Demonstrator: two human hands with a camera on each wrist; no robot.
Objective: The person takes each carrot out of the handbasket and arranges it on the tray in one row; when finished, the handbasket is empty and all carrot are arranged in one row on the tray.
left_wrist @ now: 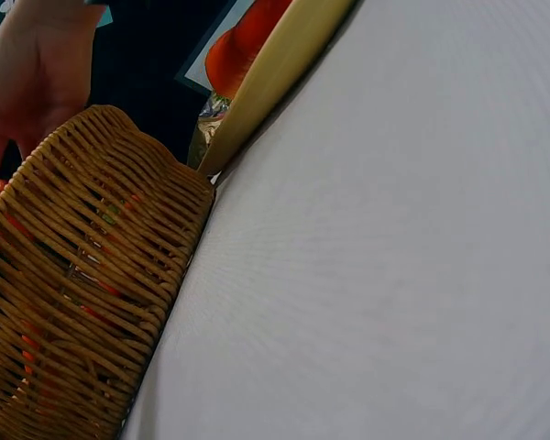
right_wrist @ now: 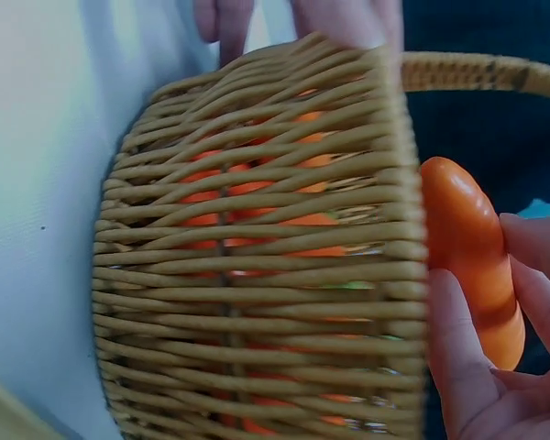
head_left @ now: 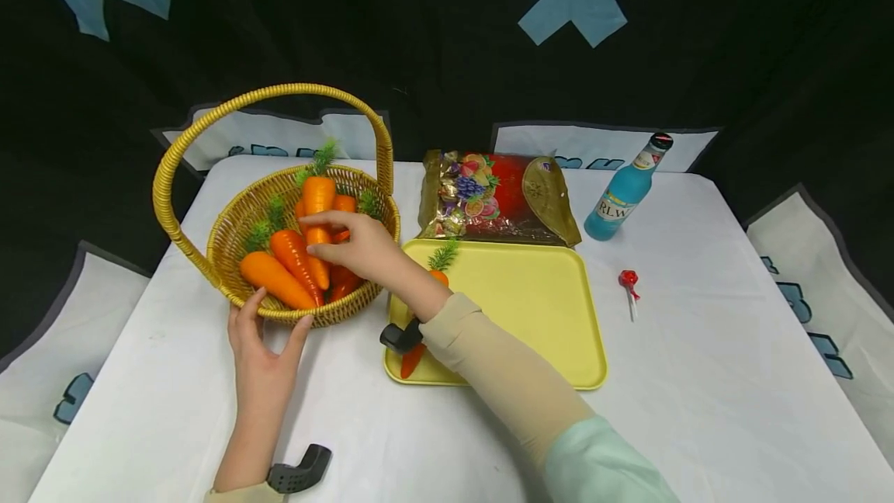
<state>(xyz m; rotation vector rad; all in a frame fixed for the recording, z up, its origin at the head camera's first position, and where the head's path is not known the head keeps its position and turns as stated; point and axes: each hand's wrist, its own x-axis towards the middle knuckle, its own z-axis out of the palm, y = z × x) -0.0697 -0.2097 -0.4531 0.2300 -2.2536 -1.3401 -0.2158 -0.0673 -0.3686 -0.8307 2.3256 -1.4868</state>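
Observation:
A yellow wicker basket (head_left: 230, 227) with a tall handle stands at the left, holding several orange and red carrots with green tops. My right hand (head_left: 366, 247) reaches over it and pinches an orange carrot (head_left: 318, 196) between thumb and fingers; the right wrist view shows this carrot (right_wrist: 472, 247) just above the rim. My left hand (head_left: 261, 371) holds the basket's near rim, its fingertips at the edge. On a yellow tray (head_left: 524, 317) lies another carrot (head_left: 412, 361), partly hidden under my right forearm.
Behind the tray lies a shiny red and gold candy bag (head_left: 499, 196). A blue bottle (head_left: 621, 196) stands to its right, and a red lollipop (head_left: 628, 282) lies nearer on the white table (head_left: 698, 394). A dark curtain hangs behind.

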